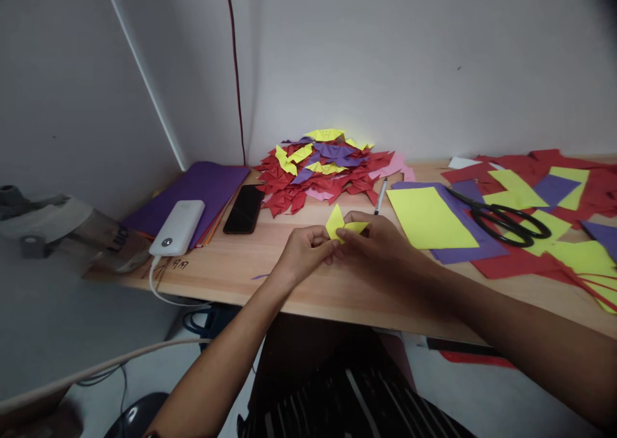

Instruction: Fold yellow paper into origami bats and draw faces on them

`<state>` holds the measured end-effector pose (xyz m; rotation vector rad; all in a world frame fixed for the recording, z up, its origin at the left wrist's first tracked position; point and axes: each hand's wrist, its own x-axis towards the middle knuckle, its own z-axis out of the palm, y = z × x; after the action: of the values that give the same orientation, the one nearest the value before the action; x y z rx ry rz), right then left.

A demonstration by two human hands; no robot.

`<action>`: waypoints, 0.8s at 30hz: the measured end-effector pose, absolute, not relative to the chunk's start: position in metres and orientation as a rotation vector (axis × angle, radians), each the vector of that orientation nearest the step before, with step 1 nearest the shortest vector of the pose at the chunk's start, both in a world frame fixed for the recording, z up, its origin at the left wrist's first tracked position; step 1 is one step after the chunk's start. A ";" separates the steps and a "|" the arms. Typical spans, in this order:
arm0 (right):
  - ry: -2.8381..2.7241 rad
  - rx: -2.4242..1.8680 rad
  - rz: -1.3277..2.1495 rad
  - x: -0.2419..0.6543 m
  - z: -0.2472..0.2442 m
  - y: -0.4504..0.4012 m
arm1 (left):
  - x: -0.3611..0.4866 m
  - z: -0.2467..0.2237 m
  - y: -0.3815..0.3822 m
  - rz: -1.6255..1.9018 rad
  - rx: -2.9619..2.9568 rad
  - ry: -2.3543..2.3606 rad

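A small folded yellow paper point(336, 221) with two pointed flaps is held between both hands above the wooden table. My left hand point(308, 253) pinches its left and lower side, fingers curled. On the other side, my right hand point(369, 239) grips the paper, its thumb lying across the front. Behind the hands lies a heap of folded red, yellow, purple and pink papers point(328, 158), a few of the yellow ones bearing drawn faces. A pen point(380, 196) rests just beyond my right hand.
Yellow sheets point(431, 218) lie on purple ones at the right, beside black-handled scissors point(506, 223) and scattered paper pieces point(573, 258). Leftward are a black phone point(244, 209), a white power bank point(178, 228) with a cable, and stacked purple sheets point(212, 184). A wall stands behind the table point(289, 297).
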<state>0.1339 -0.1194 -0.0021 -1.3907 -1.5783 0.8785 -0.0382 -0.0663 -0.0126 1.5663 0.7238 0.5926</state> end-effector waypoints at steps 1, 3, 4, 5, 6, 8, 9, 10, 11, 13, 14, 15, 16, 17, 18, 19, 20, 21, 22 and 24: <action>-1.573 -1.398 0.869 0.134 -0.002 -0.119 | -0.038 -0.012 -0.067 0.584 1.568 0.737; -1.566 -1.411 0.848 0.134 -0.003 -0.120 | -0.039 -0.009 -0.068 0.568 1.570 0.766; -1.565 -1.405 0.857 0.133 -0.003 -0.120 | -0.039 -0.008 -0.068 0.563 1.573 0.774; -1.565 -1.391 0.881 0.133 -0.003 -0.120 | -0.040 -0.007 -0.069 0.560 1.580 0.777; -1.565 -1.374 0.912 0.133 -0.004 -0.120 | -0.040 -0.006 -0.069 0.556 1.591 0.773; -1.564 -1.357 0.961 0.132 -0.004 -0.120 | -0.041 -0.006 -0.070 0.552 1.611 0.752; -1.564 -1.360 0.965 0.132 -0.004 -0.120 | -0.041 -0.006 -0.071 0.550 1.616 0.744; -1.566 -1.364 0.957 0.132 -0.004 -0.120 | -0.041 -0.006 -0.071 0.547 1.619 0.739; -1.573 -1.365 0.948 0.133 -0.003 -0.120 | -0.041 -0.006 -0.071 0.546 1.619 0.735; -1.601 -1.361 0.924 0.133 -0.003 -0.120 | -0.040 -0.006 -0.071 0.540 1.608 0.739; -1.613 -1.361 0.912 0.134 -0.002 -0.119 | -0.040 -0.005 -0.071 0.538 1.596 0.745; -1.618 -1.365 0.899 0.134 -0.002 -0.119 | -0.039 -0.006 -0.070 0.539 1.581 0.751; -1.618 -1.369 0.890 0.135 -0.001 -0.119 | -0.039 -0.006 -0.070 0.545 1.565 0.755; -1.613 -1.370 0.890 0.135 -0.001 -0.119 | -0.039 -0.006 -0.069 0.549 1.556 0.761; -1.605 -1.369 0.900 0.135 -0.001 -0.119 | -0.039 -0.007 -0.069 0.552 1.554 0.765; -1.596 -1.367 0.917 0.135 -0.002 -0.119 | -0.039 -0.007 -0.069 0.550 1.564 0.765; -1.588 -1.368 0.933 0.135 -0.002 -0.119 | -0.040 -0.008 -0.068 0.541 1.583 0.762; -1.584 -1.373 0.948 0.135 -0.003 -0.118 | -0.040 -0.008 -0.068 0.530 1.612 0.757; -1.582 -1.380 0.959 0.135 -0.004 -0.118 | -0.040 -0.009 -0.068 0.520 1.646 0.751; -1.590 -1.385 0.955 0.135 -0.006 -0.118 | -0.040 -0.010 -0.069 0.508 1.710 0.744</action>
<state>0.1353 -0.1177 -0.0063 -1.3847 -1.5899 0.9551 -0.0403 -0.0688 -0.0095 1.7104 0.7445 0.5082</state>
